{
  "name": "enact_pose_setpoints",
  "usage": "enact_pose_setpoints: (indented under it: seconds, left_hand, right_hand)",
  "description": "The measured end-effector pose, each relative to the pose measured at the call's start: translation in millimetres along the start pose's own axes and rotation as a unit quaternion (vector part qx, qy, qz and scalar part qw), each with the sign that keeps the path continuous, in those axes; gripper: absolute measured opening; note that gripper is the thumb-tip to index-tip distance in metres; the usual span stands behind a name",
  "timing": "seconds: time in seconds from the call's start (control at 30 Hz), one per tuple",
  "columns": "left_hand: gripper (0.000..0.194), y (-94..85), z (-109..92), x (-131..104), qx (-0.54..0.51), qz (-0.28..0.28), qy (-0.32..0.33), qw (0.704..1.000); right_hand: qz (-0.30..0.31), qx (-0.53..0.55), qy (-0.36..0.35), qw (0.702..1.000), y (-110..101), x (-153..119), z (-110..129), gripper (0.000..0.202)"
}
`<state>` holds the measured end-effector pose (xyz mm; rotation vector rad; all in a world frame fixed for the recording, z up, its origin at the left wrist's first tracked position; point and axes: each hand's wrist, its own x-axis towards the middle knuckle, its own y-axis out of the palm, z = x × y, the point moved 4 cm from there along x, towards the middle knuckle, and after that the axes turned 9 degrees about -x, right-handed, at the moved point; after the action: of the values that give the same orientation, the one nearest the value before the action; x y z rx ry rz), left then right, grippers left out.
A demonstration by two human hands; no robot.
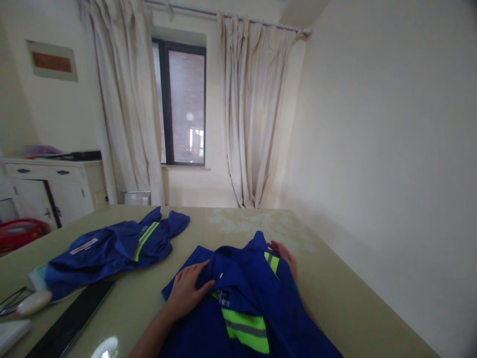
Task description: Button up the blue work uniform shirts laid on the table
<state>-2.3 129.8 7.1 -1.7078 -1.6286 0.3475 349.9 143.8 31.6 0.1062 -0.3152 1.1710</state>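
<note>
A dark blue work jacket [242, 278] with yellow-green and grey reflective bands lies spread and rumpled on the table in front of me. White lettering shows above its chest band, and a small white tag sits inside the collar. My left hand [188, 293] rests on the jacket's left side by the collar, fingers stretched out and thumb apart. At the far right shoulder, my right hand [286, 256] touches the jacket's edge with its fingers extended; the cloth hides part of this hand and forearm.
Another blue garment [112, 248] with a reflective band lies at the left of the glossy table [357, 303]. Near it are a long black flat object [74, 318], a white mouse-shaped object [34, 303] and eyeglasses [15, 300]. A wall [391, 149] stands at right.
</note>
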Motion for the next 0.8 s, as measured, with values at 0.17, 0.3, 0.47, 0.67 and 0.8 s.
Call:
enact_pose_setpoints:
  seconds: [0.17, 0.3, 0.47, 0.67, 0.8]
  left_hand:
    - [0.060, 13.6, -31.9, -20.8, -0.014, 0.042, 0.118, 0.992]
    - [0.050, 16.3, -54.9, -30.6, -0.064, 0.039, 0.179, 0.981]
    - [0.038, 17.3, -40.9, -33.3, -0.113, 0.000, 0.118, 0.987]
    - [0.039, -7.8, -14.7, -24.3, -0.190, -0.096, 0.033, 0.976]
    - [0.036, -24.8, -8.9, -21.6, -0.210, -0.143, -0.003, 0.967]
  right_hand:
    - [0.138, 0.018, -0.001, 0.990, -20.8, -19.4, 19.1, 0.071]
    - [0.218, -0.112, -0.065, 0.967, -30.6, -56.7, 35.8, 0.056]
    - [0.228, -0.227, -0.101, 0.941, -49.0, -83.2, 42.7, 0.056]
    - [0.143, -0.274, -0.102, 0.946, -79.8, -92.2, 34.3, 0.044]
    - [-0.014, -0.260, -0.099, 0.960, -103.6, -92.6, 30.8, 0.045]
